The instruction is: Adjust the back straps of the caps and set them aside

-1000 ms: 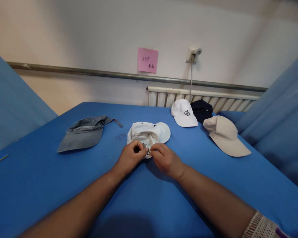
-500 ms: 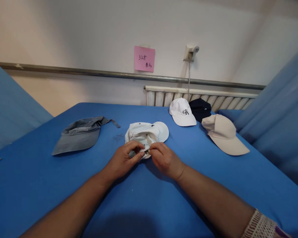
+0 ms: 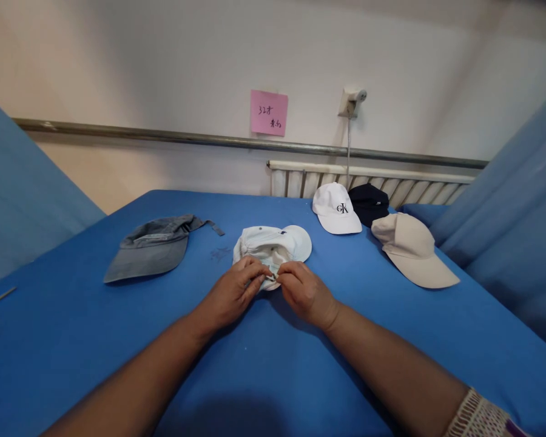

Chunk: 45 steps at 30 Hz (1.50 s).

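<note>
Looks like creased, matt cloth on the pale cap [image 3: 279,238] at left grip [image 3: 235,289] and right grip [image 3: 306,294], worn cloth on the grey cap [image 3: 148,249] left of both, paper on the pink note [image 3: 269,113] beyond; gleams metallic on the rail [image 3: 200,138].

Sleeve [image 3: 480,417], lower right of frame: cream, openwork; ladder-like band [image 3: 460,413] at cuff edge, small-holed mesh [image 3: 489,420] behind it, purple patch [image 3: 512,428] near bottom edge. Left hand [image 3: 230,294], right hand [image 3: 307,297]: bare. Left forearm [image 3: 141,376] bare down to bottom edge.

pale-blue cap [image 3: 270,238], slate-grey cap [image 3: 149,249], black-lettered white cap [image 3: 335,207], navy cap [image 3: 369,204], beige cap [image 3: 412,246], blue tabletop [image 3: 82,318]
</note>
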{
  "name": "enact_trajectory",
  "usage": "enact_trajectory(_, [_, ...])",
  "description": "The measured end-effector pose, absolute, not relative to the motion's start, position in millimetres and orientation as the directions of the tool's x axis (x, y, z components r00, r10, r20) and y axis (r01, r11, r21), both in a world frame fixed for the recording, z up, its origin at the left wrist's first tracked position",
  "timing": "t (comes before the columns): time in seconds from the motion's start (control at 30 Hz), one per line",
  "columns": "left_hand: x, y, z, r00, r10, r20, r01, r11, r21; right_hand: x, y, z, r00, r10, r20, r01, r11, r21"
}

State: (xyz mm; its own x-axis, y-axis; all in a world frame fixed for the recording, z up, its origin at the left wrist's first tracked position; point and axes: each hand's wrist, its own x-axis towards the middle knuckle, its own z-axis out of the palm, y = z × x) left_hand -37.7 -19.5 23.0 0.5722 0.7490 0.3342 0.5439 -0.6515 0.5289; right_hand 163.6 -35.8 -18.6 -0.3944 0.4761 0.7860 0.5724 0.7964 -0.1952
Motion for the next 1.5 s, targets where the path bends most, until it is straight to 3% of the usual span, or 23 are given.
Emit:
enact_trajectory(0.33, [-32.5, -28.0, 29.3, 0.610, 0.717, 0.337, 0.637, -0.697, 0.331, 163.7, -38.3, -18.7, -0.425, 0.477, 0.770, 0.561, 0.806, -0.190])
enact_trajectory(0.57, [-31.5, -28.3, 28.2, 0.621, 0.713, 0.324, 0.647, -0.700, 0.302, 162.6, -39.6, -16.9, -0.442, 0.453, 0.774, 0.529, 0.829, -0.183])
enact_trajectory(0.93, [-29.6, -35.0, 35.5, 0.678, 0.677, 0.286, 0.675, -0.728, 0.123, 161.5, -40.7, -16.7, -0.463, 0.460, 0.757, 0.519, 0.834, -0.190])
enact_trajectory(1.2, [-31.3, -31.9, 27.8, 0.600, 0.727, 0.334, 0.644, -0.687, 0.336, 162.3, -40.0, -16.4, -0.439, 0.450, 0.778, 0.511, 0.837, -0.195])
enact_trajectory(1.5, [-35.0, -28.6, 14.4, 0.580, 0.719, 0.382, 0.595, -0.695, 0.405, 163.1, -37.8, -22.3, -0.380, 0.515, 0.769, 0.526, 0.804, -0.278])
